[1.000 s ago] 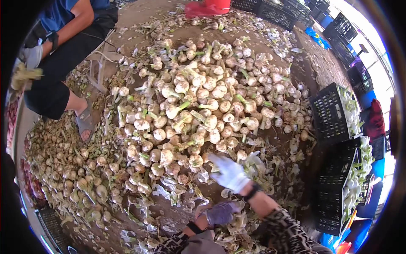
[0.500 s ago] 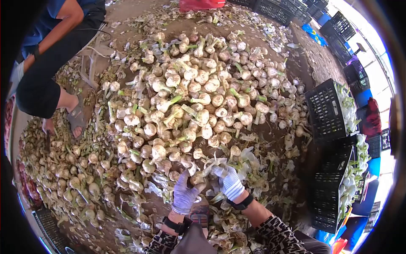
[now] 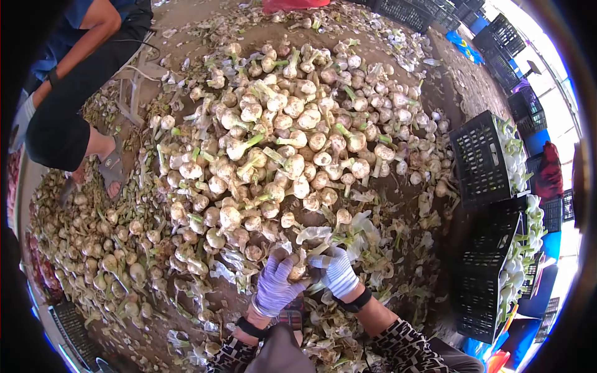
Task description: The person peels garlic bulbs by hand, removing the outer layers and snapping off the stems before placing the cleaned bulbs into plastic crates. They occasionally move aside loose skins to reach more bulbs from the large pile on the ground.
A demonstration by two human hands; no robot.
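My left hand (image 3: 279,283), in a striped purple-grey glove, is closed around a garlic bulb (image 3: 298,270) at the bottom centre. Close on its right, my right hand (image 3: 337,271), in a white and grey striped glove, has its fingers bent in against the bulb's stem side; what they pinch there is too small to make out. Just above the hands lies a pale piece of husk (image 3: 313,234). A big pile of garlic bulbs (image 3: 295,138) with short stems rises beyond them.
Black crates (image 3: 477,161) filled with white garlic stand at the right. A co-worker's leg and sandal (image 3: 112,168) are at the upper left, beside more garlic (image 3: 93,248). Husks cover the ground around my hands. A red bag (image 3: 295,5) is at the top.
The bulb now stands more upright between my hands, and the loose stem and peel strands above it have come away. A pale husk piece lies beyond my fingers. The co-worker's lowered hand has risen.
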